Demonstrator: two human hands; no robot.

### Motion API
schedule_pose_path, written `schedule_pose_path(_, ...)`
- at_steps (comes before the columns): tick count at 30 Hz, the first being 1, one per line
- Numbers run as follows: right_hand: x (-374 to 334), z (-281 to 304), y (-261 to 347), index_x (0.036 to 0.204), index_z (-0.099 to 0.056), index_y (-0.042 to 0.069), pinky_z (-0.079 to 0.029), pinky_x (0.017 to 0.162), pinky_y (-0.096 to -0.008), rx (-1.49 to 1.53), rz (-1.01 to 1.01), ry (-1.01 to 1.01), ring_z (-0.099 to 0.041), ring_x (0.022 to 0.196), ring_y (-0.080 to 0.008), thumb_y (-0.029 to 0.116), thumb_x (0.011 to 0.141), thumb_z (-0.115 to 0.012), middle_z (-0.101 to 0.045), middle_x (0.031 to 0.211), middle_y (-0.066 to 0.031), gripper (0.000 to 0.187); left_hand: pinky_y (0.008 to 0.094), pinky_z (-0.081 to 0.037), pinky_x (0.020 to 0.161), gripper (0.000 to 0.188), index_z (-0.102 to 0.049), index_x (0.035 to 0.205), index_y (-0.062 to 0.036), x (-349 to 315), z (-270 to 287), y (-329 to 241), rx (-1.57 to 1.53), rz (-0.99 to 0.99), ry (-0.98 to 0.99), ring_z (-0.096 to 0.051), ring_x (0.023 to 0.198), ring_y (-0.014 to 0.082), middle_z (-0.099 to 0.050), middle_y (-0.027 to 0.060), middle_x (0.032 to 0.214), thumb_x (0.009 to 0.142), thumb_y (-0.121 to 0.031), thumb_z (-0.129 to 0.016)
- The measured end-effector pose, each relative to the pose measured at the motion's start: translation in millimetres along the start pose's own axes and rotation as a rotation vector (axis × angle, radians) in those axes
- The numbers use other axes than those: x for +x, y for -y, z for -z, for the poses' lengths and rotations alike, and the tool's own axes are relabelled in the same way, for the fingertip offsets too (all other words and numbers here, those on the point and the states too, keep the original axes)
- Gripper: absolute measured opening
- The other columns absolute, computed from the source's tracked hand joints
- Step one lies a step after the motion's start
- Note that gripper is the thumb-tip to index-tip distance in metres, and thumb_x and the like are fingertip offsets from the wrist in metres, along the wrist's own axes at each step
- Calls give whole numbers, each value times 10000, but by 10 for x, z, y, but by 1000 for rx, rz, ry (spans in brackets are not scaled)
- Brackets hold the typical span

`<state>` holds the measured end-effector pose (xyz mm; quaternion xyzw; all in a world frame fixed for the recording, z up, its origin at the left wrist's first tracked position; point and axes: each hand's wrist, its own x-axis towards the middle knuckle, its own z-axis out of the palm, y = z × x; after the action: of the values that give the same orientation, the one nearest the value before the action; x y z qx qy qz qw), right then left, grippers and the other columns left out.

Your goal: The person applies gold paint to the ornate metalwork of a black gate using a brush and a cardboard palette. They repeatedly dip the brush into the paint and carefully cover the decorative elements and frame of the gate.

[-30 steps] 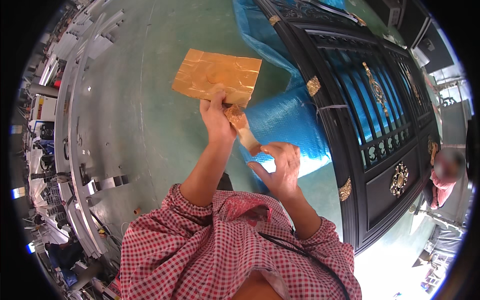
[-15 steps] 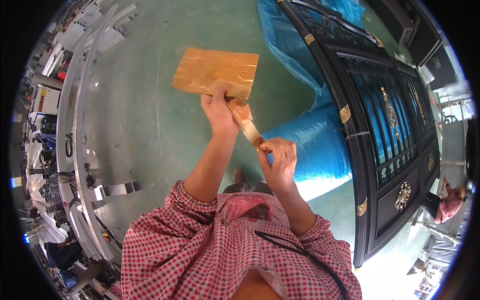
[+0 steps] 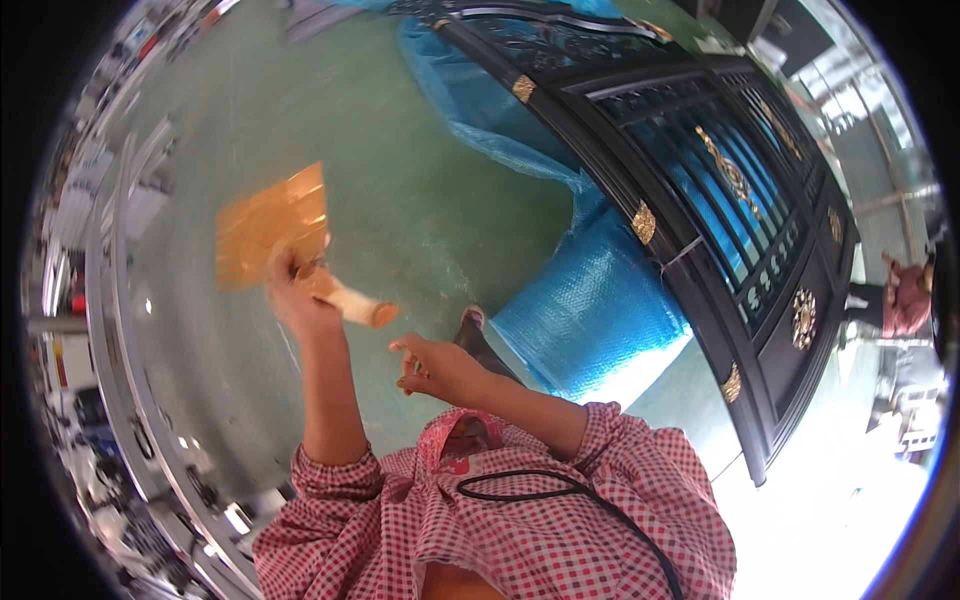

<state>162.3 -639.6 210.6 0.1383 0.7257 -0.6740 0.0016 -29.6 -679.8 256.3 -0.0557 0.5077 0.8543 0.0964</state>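
My left hand [image 3: 300,295] is closed on a flat gold-coloured sheet [image 3: 268,225], which is smeared by motion. The same hand also grips what looks like a paintbrush [image 3: 350,301], with a pale handle whose brownish end points toward my right hand. The brush's other end is hidden by my fingers. My right hand [image 3: 440,368] is empty in front of my waist, its fingers loosely curled and apart, a short way from the brush end.
A dark metal gate [image 3: 650,160] with gold ornaments stands at the right. Blue bubble wrap [image 3: 590,310] lies beside and under it on the green floor [image 3: 400,180]. Long metal profiles [image 3: 100,330] line the left side. Another person [image 3: 906,300] is at the far right.
My right hand has let go of the brush end and moved left and down. My left hand has swung left and lower with the sheet and brush. The view has turned.
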Motion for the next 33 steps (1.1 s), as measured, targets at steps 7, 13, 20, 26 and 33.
schedule_pose_path(7, 946, 733, 300, 876, -553, 15, -439, 578, -356, 102, 120, -319, -585, 639, -255, 181, 778, -628, -592, 721, -119, 207, 223, -357, 475, 235, -516, 995, 37, 750, -630, 247, 222, 75, 61, -590, 694, 150, -610, 111, 925, 838, -125, -450)
schedule_pose_path(13, 1493, 1210, 347, 858, -560, 18, -444, 576, -363, 23, 106, -426, -578, 634, -282, 195, 781, -623, -595, 699, -118, 203, 199, -333, 453, 238, -539, 971, 34, 1192, -1277, 471, 229, 120, 105, -553, 630, 109, -631, 167, 881, 854, -140, -427)
schedule_pose_path(20, 2040, 1591, 321, 825, -566, 15, -466, 571, -331, -16, 57, -642, -597, 608, -232, 192, 790, -618, -613, 692, -102, 187, 200, -381, 425, 302, -481, 1092, 46, 1857, -1770, 840, 256, 220, 309, -619, 836, 171, -597, 178, 1003, 893, -172, -423)
schedule_pose_path(26, 2397, 1900, 389, 793, -550, 39, -467, 593, -376, 27, -17, -699, -605, 653, -292, 217, 810, -582, -613, 694, -109, 182, 212, -396, 449, 303, -473, 1102, 57, 2296, -2356, 1101, 201, 291, 485, -619, 898, 211, -596, 171, 1002, 887, -153, -434)
schedule_pose_path(33, 2719, 1807, 47, 855, -536, 65, -475, 629, -387, -195, -107, -560, -600, 693, -309, 244, 826, -544, -607, 718, -117, 181, 199, -376, 449, 281, -528, 1016, 55, 2475, -2984, 1253, 283, 293, 516, -574, 615, 133, -634, 167, 847, 864, -162, -435)
